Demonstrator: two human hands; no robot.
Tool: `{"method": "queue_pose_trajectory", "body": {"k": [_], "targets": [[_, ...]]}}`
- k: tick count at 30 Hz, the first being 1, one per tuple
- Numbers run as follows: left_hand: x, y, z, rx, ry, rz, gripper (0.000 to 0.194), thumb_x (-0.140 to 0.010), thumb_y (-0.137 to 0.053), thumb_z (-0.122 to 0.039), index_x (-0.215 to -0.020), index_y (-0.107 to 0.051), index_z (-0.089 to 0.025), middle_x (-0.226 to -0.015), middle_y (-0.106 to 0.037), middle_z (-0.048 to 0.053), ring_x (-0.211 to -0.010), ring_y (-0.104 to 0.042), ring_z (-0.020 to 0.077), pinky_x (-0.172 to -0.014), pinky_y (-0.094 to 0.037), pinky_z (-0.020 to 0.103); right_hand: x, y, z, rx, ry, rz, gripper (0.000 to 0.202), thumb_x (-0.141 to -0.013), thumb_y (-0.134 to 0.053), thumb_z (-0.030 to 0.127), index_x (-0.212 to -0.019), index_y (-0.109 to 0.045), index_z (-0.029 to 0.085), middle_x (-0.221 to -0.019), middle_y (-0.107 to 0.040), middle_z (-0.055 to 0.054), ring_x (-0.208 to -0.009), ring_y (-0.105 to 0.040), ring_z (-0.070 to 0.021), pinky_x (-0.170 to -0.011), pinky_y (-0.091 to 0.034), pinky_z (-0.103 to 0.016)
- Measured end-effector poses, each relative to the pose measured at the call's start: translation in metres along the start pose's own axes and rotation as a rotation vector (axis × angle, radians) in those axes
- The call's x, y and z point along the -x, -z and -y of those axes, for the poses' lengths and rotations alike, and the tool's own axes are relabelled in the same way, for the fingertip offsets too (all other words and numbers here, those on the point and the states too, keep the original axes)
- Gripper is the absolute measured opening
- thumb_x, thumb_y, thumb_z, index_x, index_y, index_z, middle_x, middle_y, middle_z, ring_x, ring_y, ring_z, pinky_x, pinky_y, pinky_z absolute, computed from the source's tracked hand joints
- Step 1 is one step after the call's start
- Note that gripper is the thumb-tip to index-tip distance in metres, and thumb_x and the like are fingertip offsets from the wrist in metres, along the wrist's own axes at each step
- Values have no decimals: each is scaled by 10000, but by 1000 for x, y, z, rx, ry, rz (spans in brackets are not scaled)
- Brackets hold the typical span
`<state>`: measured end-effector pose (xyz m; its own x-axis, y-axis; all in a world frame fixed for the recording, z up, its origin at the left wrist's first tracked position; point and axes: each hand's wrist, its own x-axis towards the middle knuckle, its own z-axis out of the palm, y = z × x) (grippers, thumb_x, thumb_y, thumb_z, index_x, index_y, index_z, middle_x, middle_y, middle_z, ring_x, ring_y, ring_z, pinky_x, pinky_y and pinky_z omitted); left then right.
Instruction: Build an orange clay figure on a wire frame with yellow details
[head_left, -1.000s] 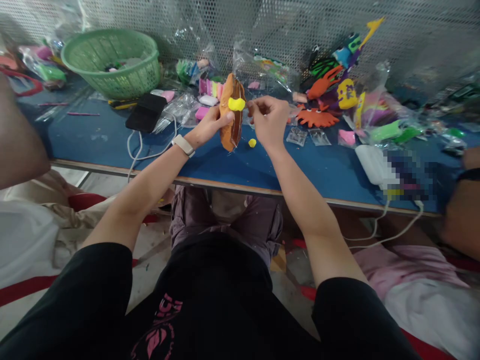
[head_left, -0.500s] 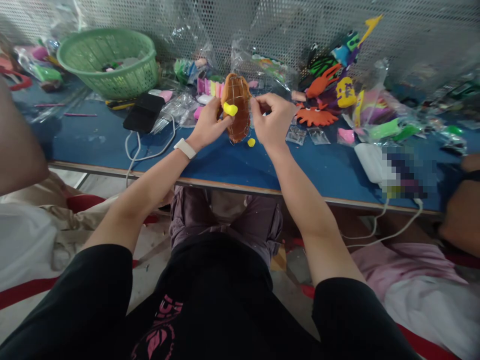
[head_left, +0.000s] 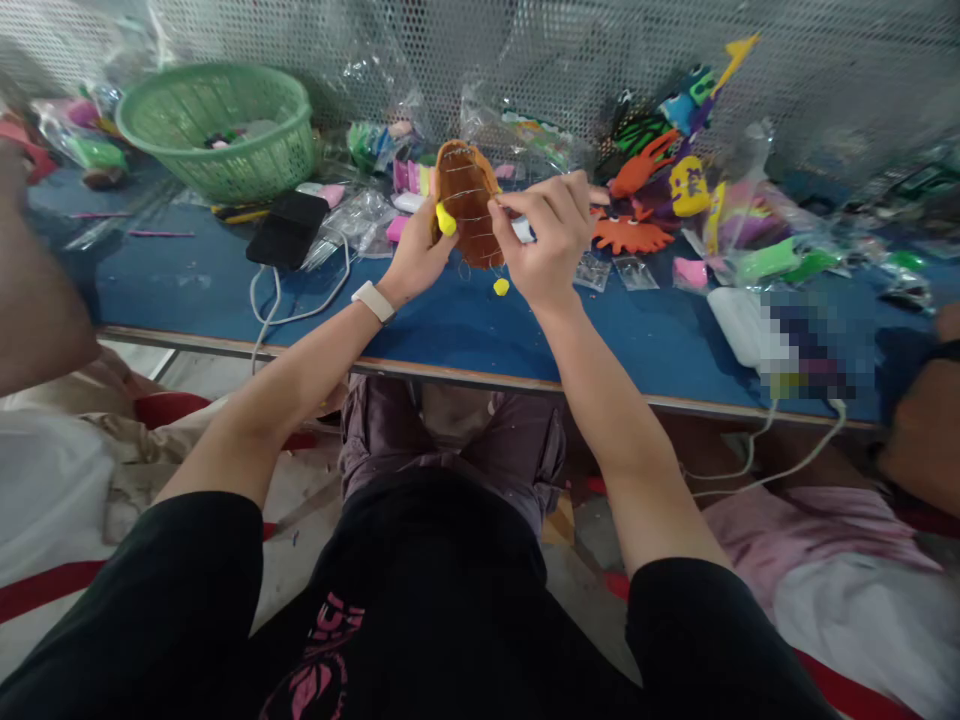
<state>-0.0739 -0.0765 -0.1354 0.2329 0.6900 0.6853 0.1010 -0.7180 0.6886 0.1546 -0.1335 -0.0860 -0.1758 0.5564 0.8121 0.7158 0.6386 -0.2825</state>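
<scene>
An orange-brown oval piece (head_left: 466, 195) with thin wires across its hollow face is held up over the blue table (head_left: 457, 335). My left hand (head_left: 421, 248) grips its left edge, and a yellow lump (head_left: 446, 220) sits at the thumb. At the right edge, my right hand (head_left: 547, 235) pinches with thumb and forefinger, its other fingers curled; whether they hold the rim or a wire is too small to tell. A small yellow bit (head_left: 501, 287) lies on the table below the piece.
A green basket (head_left: 217, 135) and a black phone (head_left: 287, 228) with a white cable are at left. Colourful clay figures (head_left: 634, 232) and plastic bags lie at right, near a white device (head_left: 742, 325). Other people's arms show at both sides.
The oval piece has tilted, its lower end rising and its hollow face turning. The yellow lump has shifted left with my left thumb. My right hand's fingers have turned slightly.
</scene>
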Motion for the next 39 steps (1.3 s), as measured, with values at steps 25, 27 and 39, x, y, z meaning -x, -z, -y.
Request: {"method": "queue_pose_trajectory", "body": {"k": [25, 27, 39], "targets": [[-5, 3, 0, -253, -93, -362, 715, -1044, -467, -1025, -887, -481, -328, -757, -542, -8, -742, -439, 210, -726, -478, 450, 22, -26, 9, -202, 240, -89, 380, -1254, -545, 586, -1244, -788, 294, -1076, -767, -42, -1037, -862, -261, -980, -755, -529], [-6, 3, 2, -204, -109, -382, 702, -1047, -520, -1003, -887, -490, -321, -750, -549, -15, -741, -441, 206, -727, -474, 442, 22, -25, 10, -218, 229, -83, 395, -1252, -541, 604, -1243, -787, 295, -1080, -763, -42, -1054, -862, -265, -986, -757, -530], [-8, 10, 0, -261, -148, -356, 652, -1093, -506, -940, -893, -499, -320, -864, -576, 33, -848, -528, 247, -807, -484, 489, 21, -19, 15, -213, 227, -83, 393, -1262, -528, 575, -1228, -785, 280, -1104, -786, -45, -1018, -862, -242, -1012, -759, -505]]}}
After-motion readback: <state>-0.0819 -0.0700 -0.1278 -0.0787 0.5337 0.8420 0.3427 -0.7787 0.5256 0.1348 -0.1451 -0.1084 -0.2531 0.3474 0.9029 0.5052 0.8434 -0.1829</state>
